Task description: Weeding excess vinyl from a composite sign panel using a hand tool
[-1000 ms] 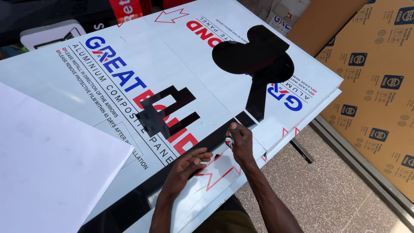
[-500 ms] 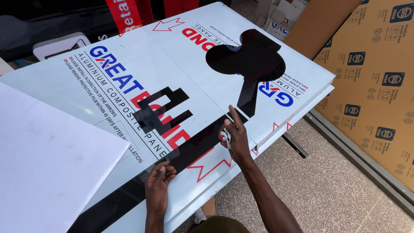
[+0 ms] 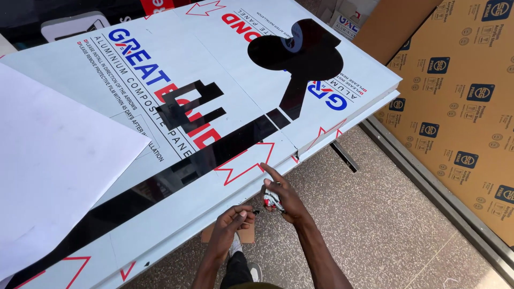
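A: Both hands are off the panel point(image 3: 214, 69) now; half a second ago the right pressed near the black strip point(image 3: 176, 171) and the left sat lower on it. They meet below the panel's edge, over the floor point(image 3: 385, 225).

B: So peeling has paused?

A: Looks like it. Peeled film is being balled up, I'd say.

B: Fingers?

A: Right hand point(image 3: 282, 199): closed on a crumpled wad point(image 3: 272, 201) of red-and-white film, index finger sticking out toward the edge. Left hand point(image 3: 234, 220): fingers pinched on something small and dark; can't tell what.

B: Wad location?

A: In the right palm, just beside the panel edge, not touching it.
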